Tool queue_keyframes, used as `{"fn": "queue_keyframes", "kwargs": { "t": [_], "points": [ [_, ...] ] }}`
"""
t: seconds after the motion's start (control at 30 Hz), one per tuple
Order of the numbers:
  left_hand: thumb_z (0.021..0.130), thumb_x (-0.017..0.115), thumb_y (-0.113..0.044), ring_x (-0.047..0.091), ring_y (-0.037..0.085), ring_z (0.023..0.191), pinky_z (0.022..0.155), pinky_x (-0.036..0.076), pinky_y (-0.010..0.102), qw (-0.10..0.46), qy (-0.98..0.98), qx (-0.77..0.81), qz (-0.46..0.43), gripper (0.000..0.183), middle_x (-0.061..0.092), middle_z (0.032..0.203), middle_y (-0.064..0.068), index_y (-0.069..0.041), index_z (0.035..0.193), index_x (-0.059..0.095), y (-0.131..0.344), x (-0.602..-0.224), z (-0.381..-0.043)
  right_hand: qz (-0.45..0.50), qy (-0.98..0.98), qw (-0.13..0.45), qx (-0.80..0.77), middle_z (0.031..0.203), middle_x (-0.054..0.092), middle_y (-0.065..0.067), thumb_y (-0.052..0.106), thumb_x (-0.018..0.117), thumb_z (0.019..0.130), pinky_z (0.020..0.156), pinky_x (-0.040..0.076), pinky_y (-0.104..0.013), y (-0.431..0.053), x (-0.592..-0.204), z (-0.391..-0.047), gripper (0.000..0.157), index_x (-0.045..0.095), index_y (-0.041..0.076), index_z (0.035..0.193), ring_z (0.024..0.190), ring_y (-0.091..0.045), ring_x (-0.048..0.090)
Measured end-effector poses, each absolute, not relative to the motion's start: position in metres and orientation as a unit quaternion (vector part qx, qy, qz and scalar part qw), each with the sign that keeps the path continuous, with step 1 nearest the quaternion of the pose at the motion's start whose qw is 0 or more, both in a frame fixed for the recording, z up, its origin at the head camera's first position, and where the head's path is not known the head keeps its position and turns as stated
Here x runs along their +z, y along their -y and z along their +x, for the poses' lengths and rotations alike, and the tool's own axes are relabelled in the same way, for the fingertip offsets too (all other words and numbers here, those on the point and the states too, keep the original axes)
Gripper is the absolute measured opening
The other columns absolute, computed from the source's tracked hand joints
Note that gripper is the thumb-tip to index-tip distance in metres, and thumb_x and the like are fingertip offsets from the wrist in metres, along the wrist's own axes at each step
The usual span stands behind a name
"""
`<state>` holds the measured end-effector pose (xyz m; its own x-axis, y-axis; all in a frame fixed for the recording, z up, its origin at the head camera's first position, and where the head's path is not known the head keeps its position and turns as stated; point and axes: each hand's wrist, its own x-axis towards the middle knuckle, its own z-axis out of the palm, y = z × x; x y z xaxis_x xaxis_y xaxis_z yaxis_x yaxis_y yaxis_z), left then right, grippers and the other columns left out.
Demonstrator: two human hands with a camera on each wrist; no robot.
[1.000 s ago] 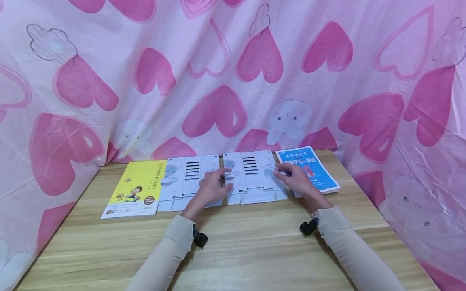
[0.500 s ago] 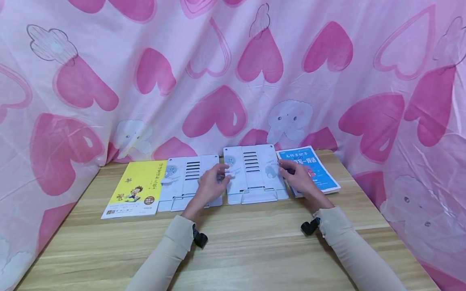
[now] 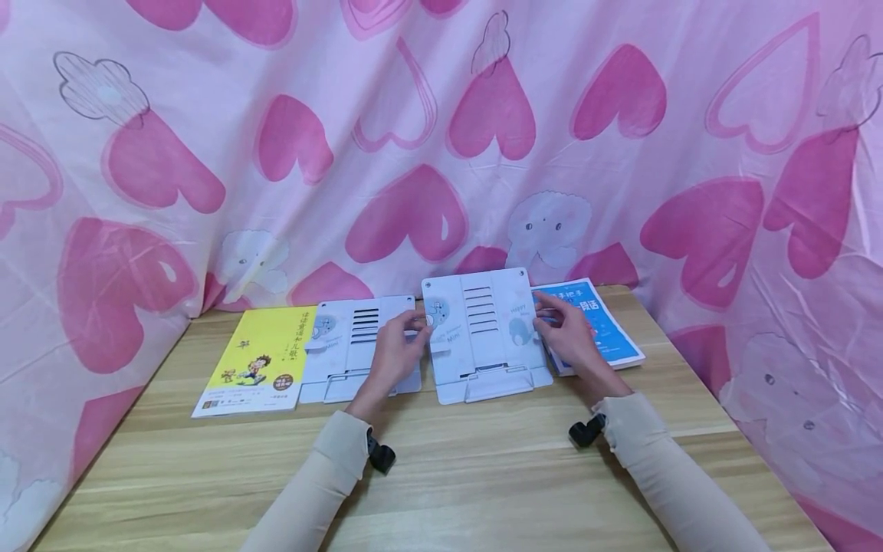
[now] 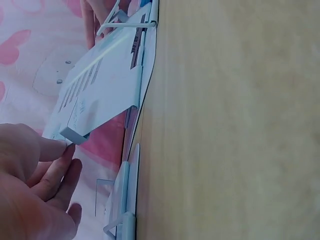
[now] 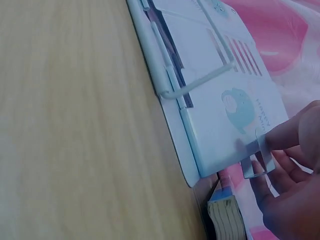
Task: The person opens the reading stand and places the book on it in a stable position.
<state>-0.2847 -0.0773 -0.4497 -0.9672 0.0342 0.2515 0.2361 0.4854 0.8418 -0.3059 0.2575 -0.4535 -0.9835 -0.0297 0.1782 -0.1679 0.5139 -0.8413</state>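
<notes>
A white folding book stand (image 3: 480,330) with slots and a blue elephant print leans back, its panel raised off its base on the table. On its left edge, my left hand (image 3: 398,349) pinches the panel between thumb and fingers, close to a small side tab (image 4: 74,135). My right hand (image 3: 567,333) grips the opposite edge, thumb in front and fingers behind, at another clear tab (image 5: 257,162) in the right wrist view. The wire holder (image 5: 205,82) sticks out at the stand's bottom. A second, similar book stand (image 3: 345,360) lies flat to the left, partly behind my left hand.
Left of the flat stand lies a yellow book (image 3: 258,360). A blue book (image 3: 610,330) lies on the right, partly covered by my right hand and the raised stand. The wooden table (image 3: 469,475) ends against a pink heart-patterned curtain (image 3: 386,115).
The right-hand book stand has gone from lying flat to tilted up, and its bottom edge has come nearer. Both hands have closed on its sides and risen slightly with the panel.
</notes>
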Motion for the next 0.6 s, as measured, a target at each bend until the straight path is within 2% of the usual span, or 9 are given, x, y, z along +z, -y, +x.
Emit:
{"fn": "queue_keyframes", "kwargs": {
  "t": [0.07,0.13,0.4,0.6],
  "points": [
    [0.105,0.072,-0.015,0.073,0.025,0.111,0.102,0.061,0.043,0.101,0.853,-0.505,-0.084,0.036,0.08,0.109,0.007,-0.008,0.14,0.068,0.077,-0.4494,-0.2839,0.054,0.866,0.074,0.491,0.138,0.066,-0.012,0.014,0.065,0.109,0.095,0.053,-0.007,-0.2574,-0.4526,-0.3048,0.056,0.051,0.018,0.163,0.127,-0.031,0.067],
    [0.105,0.071,-0.013,0.074,0.026,0.11,0.107,0.06,0.046,0.102,0.848,-0.512,-0.09,0.034,0.079,0.108,0.008,-0.008,0.138,0.067,0.0766,-0.4492,-0.2835,0.057,0.862,0.078,0.497,0.136,0.065,-0.013,0.013,0.065,0.108,0.09,0.05,-0.003,-0.2573,-0.4513,-0.3038,0.055,0.052,0.018,0.162,0.126,-0.03,0.066],
    [0.107,0.069,-0.015,0.076,0.027,0.108,0.101,0.064,0.045,0.117,0.829,-0.538,-0.097,0.027,0.076,0.116,0.009,-0.016,0.135,0.067,0.0741,-0.4486,-0.2844,0.073,0.839,0.098,0.53,0.136,0.061,-0.017,0.009,0.065,0.108,0.095,0.049,-0.004,-0.258,-0.4481,-0.3045,0.054,0.051,0.017,0.159,0.126,-0.03,0.063],
    [0.107,0.069,-0.015,0.077,0.028,0.107,0.099,0.065,0.044,0.133,0.821,-0.546,-0.105,0.029,0.077,0.118,0.01,-0.015,0.136,0.066,0.0726,-0.4483,-0.2841,0.07,0.829,0.105,0.544,0.135,0.061,-0.012,0.011,0.065,0.108,0.099,0.051,-0.007,-0.259,-0.4473,-0.3049,0.052,0.051,0.021,0.157,0.126,-0.024,0.063]
  ]
}}
